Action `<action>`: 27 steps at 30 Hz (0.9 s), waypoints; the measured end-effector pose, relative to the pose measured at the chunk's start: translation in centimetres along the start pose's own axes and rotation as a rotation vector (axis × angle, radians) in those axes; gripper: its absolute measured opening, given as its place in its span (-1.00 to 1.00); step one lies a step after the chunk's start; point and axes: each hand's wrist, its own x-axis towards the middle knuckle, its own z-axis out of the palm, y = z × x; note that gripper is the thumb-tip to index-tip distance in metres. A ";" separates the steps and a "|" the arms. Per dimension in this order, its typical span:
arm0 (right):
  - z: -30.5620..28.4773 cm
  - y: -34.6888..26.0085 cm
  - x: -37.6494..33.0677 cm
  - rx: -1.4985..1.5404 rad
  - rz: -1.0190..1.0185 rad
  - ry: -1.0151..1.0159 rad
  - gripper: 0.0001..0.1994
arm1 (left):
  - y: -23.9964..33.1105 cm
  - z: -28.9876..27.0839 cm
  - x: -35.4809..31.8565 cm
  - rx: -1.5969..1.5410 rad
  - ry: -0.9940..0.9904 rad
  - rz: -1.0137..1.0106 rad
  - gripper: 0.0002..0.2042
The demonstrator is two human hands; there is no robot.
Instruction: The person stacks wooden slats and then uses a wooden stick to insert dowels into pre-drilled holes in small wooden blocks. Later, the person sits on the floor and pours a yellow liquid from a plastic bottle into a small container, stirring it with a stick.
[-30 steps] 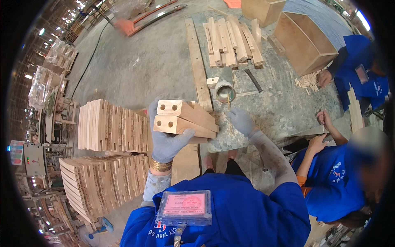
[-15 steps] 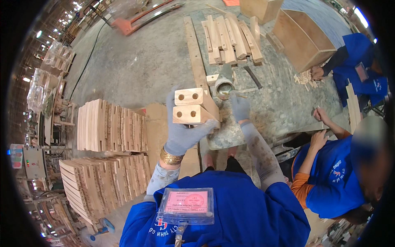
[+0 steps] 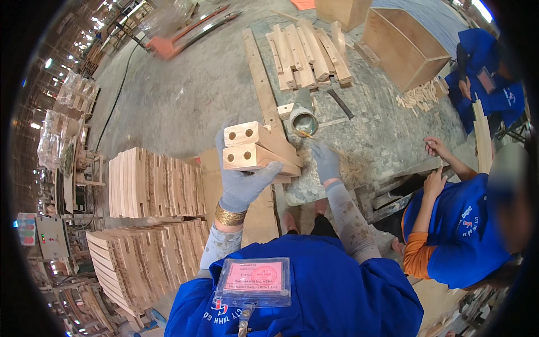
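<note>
My gloved left hand (image 3: pixel 242 184) is closed around two wooden blocks (image 3: pixel 241 156) stacked one on the other, their near ends each showing two drilled holes. The far ends of the blocks lie over the table edge. My gloved right hand (image 3: pixel 325 162) pinches a thin stick (image 3: pixel 309 135), whose tip is at the mouth of a grey cup (image 3: pixel 305 122) lying tilted on the table. What is inside the cup cannot be made out clearly. Behind the cup is a small drilled wood piece (image 3: pixel 285 111).
A pile of wooden parts (image 3: pixel 306 53), a dark flat bar (image 3: pixel 341 104), loose dowels (image 3: pixel 418 99) and a plywood box (image 3: pixel 401 53) occupy the worktable (image 3: pixel 370 135). Stacked slats (image 3: pixel 157 182) stand at left. Two people in blue (image 3: pixel 457 224) work at right.
My right hand has drawn slightly back toward me, and more of the stick shows. The held blocks have shifted a little left. The far person's hand has left the dowels.
</note>
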 end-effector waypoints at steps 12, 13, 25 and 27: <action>0.5 -5.1 2.7 0.474 0.018 -0.095 -0.86 | -0.5 0.5 0.8 -0.032 -0.121 -0.069 -0.28; 0.9 -6.7 2.7 0.497 0.003 -0.175 -0.86 | -0.5 0.7 1.0 -0.063 -0.124 -0.102 -0.29; 20.7 -28.1 -13.7 -0.815 -0.895 -0.421 -0.76 | -0.2 3.0 3.2 -0.002 -0.162 0.197 -0.20; 21.5 -28.1 -13.5 -0.967 -1.079 -0.478 -0.76 | 0.1 3.3 3.1 -0.067 -0.172 0.172 -0.20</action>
